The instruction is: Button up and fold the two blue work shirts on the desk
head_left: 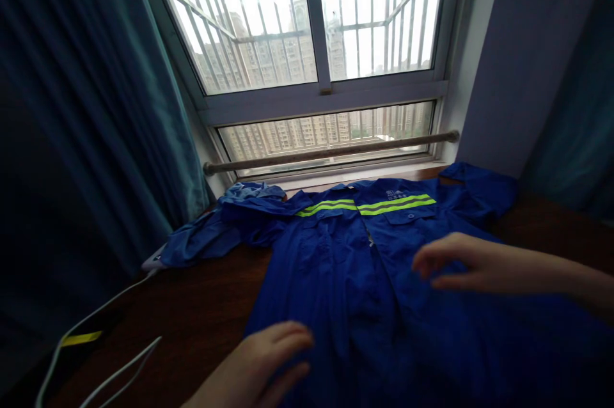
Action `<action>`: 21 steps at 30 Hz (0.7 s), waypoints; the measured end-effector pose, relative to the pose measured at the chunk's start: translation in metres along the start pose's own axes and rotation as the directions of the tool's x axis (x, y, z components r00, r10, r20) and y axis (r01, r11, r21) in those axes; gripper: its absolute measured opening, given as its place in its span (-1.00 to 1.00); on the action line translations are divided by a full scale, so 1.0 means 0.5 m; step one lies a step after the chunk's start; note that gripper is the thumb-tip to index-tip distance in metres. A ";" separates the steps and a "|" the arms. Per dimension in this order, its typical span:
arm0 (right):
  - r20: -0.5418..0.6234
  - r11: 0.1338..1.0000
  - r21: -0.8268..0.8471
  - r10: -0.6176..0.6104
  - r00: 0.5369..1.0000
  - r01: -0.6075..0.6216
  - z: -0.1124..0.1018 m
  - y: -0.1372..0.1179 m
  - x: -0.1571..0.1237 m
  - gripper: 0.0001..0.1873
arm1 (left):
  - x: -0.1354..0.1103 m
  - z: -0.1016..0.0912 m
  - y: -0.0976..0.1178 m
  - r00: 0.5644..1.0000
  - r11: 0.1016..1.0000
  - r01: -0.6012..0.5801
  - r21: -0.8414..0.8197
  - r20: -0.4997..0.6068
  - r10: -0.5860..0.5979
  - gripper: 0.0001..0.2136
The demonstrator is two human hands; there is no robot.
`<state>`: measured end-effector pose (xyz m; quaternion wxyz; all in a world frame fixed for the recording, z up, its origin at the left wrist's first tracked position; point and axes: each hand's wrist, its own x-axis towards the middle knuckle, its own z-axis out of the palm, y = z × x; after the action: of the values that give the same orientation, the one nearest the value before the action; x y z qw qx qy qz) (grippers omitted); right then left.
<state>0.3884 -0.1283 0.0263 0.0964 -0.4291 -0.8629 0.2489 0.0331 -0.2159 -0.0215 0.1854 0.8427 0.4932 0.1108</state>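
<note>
A blue work coverall [330, 274] lies spread out front side up, with yellow-green reflective strips across its chest and a zipper down the middle. Above its lower left part is my left hand [268, 357], thumb and fingers apart, with nothing in it. My right hand [455, 261] hovers over the right side of the garment, fingers a little curled and apart from the thumb, also holding nothing. Whether either hand touches the cloth I cannot tell. One sleeve [480, 187] lies folded toward the right. The bottom of the garment is dark and runs out of view.
Crumpled blue cloth [201, 238] lies left of the garment on the dark wooden surface [192, 306]. White cables [112, 299] run along the left, near a yellow strip [82, 338]. A metal rail [330, 153] crosses the window behind; a curtain [96, 94] hangs at the left.
</note>
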 end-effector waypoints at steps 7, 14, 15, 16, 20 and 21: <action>-0.355 0.961 -0.271 -0.038 0.934 -0.063 0.111 0.156 0.351 -0.53 | 0.322 0.039 -0.073 0.967 0.933 -0.177 0.315 -0.123 0.225 -0.59; -0.437 0.930 -0.236 0.157 0.886 -0.282 0.170 0.187 0.461 -0.61 | 0.335 0.102 -0.134 0.997 0.943 0.050 0.330 0.035 -0.065 -0.40; -0.440 0.925 -0.228 0.180 0.880 -0.303 0.176 0.183 0.463 -0.66 | 0.316 0.101 -0.129 0.997 0.941 0.045 0.334 0.041 -0.063 -0.40; -0.436 0.923 -0.221 0.197 0.878 -0.316 0.181 0.177 0.463 -0.69 | 0.297 0.098 -0.122 0.996 0.940 0.045 0.339 0.054 -0.067 -0.39; -0.412 0.926 -0.172 0.242 0.878 -0.336 0.193 0.151 0.469 -0.75 | 0.258 0.059 -0.075 0.977 0.912 0.032 0.408 0.180 -0.114 -0.29; -0.422 0.928 -0.147 0.255 0.870 -0.343 0.192 0.148 0.472 -0.74 | 0.266 0.045 -0.063 0.968 0.901 0.011 0.433 0.223 -0.119 -0.29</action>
<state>0.2583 0.0619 -0.1052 0.1813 -0.6075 -0.7699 0.0729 0.0816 -0.0905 -0.0544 0.0585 0.8528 0.5070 -0.1108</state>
